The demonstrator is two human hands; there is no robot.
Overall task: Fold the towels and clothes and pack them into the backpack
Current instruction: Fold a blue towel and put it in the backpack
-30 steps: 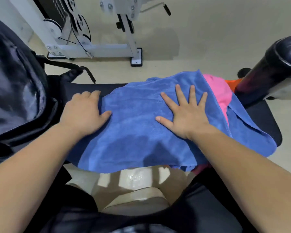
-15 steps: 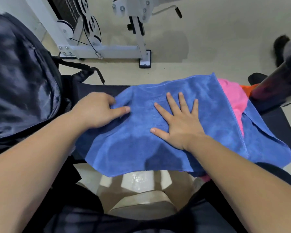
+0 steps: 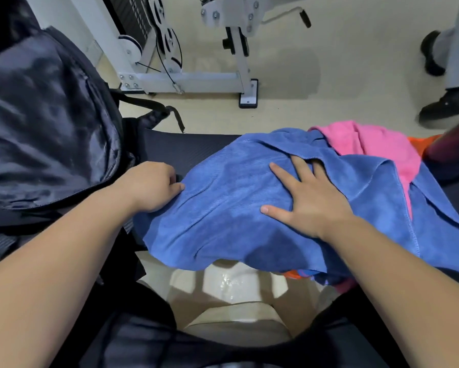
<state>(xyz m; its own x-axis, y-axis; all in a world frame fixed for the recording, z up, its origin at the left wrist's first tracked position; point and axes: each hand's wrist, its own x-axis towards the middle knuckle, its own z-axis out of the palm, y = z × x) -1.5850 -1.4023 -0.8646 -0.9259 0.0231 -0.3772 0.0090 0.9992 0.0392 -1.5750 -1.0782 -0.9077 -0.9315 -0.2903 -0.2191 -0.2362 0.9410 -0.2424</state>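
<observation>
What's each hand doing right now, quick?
Left hand: fingers curled shut, gripping the left edge of the blue towel.
Right hand: open on the towel, fingertips tucked under a fold.

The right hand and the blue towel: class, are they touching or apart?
Touching. The head view shows the right hand pressed on the blue towel, two fingers tucked under a fold.
</observation>
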